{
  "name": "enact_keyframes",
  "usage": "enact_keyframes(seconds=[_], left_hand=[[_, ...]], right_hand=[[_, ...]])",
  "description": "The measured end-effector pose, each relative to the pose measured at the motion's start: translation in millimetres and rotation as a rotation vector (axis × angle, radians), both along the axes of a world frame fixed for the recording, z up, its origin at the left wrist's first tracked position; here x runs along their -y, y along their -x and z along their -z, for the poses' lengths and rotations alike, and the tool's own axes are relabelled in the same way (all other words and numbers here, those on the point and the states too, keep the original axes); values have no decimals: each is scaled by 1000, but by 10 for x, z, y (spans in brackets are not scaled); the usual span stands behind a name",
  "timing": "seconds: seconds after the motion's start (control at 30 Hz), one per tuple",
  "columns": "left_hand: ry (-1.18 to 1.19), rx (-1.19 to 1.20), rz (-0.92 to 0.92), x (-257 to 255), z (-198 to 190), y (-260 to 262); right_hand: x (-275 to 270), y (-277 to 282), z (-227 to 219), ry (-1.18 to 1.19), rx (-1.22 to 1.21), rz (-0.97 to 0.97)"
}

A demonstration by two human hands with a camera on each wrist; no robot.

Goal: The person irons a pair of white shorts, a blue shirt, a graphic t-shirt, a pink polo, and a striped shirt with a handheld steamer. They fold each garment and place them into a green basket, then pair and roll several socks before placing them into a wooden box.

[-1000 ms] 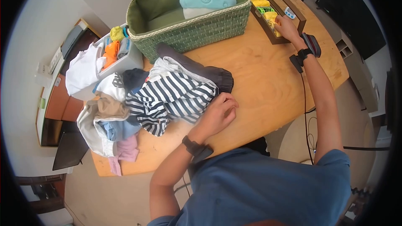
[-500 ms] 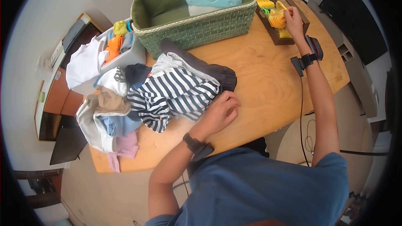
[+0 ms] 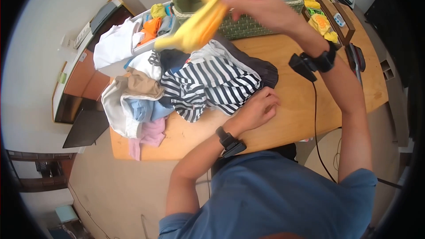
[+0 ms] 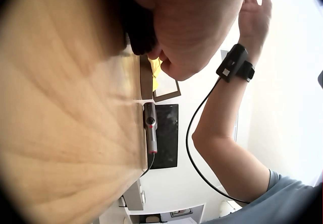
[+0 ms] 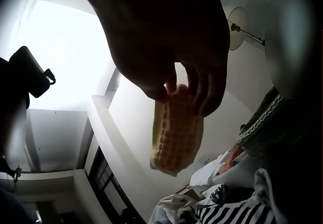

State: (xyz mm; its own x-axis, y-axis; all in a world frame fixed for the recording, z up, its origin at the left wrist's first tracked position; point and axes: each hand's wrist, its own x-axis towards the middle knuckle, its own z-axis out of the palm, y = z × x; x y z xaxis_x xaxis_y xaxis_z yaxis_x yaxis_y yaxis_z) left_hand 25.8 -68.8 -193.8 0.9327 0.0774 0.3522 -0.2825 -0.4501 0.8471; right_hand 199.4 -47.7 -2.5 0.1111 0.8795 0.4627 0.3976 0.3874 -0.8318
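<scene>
Up above the pile, my right hand (image 3: 261, 2) pinches a yellow cloth item (image 3: 199, 22), blurred in the head view; in the right wrist view the cloth (image 5: 176, 130) hangs from the fingertips with a ribbed texture. My left hand (image 3: 256, 111) rests on the table with loosely curled fingers, holding nothing, beside the black-and-white striped garment (image 3: 221, 84). More yellow items (image 3: 321, 22) lie in the brown box (image 3: 347, 35) with its lid raised.
A green woven basket (image 3: 248, 28) with a plush inside stands at the back. Left of it is a white bin with small clothes (image 3: 150, 28). Beige, blue and pink garments (image 3: 152, 132) lie at the table's left. A handheld device (image 3: 356, 59) lies at right.
My right hand has lifted the yellow item out of the brown box and carried it left, over the basket's front and the clothes. My left hand stays on the table.
</scene>
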Motion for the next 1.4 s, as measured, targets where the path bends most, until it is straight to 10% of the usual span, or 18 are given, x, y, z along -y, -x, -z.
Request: enact_keyframes(seconds=[0.2,0.43,0.53,0.73,1.0,1.23,1.4], left_hand=[[-27,16,-1,0,23,-16],[-95,52,-16,7,60,-37],[-89,31,-22,22,33,-35],[-68,7,-23,27,23,-35],[-75,26,-16,16,18,-24],[-78,21,-8,5,31,-22],[-103,78,-13,4,79,-34]], right_hand=[[440,-702,491,290,519,282],[1482,-2305,1231,401,911,1048],[1613,-2560,1298,692,878,864],[1676,-2622,871,391,573,1137],[1759,-2599,999,1362,692,906],[1951,-2735,1244,797,731,1013],[1867,-2411,889,471,276,1010]])
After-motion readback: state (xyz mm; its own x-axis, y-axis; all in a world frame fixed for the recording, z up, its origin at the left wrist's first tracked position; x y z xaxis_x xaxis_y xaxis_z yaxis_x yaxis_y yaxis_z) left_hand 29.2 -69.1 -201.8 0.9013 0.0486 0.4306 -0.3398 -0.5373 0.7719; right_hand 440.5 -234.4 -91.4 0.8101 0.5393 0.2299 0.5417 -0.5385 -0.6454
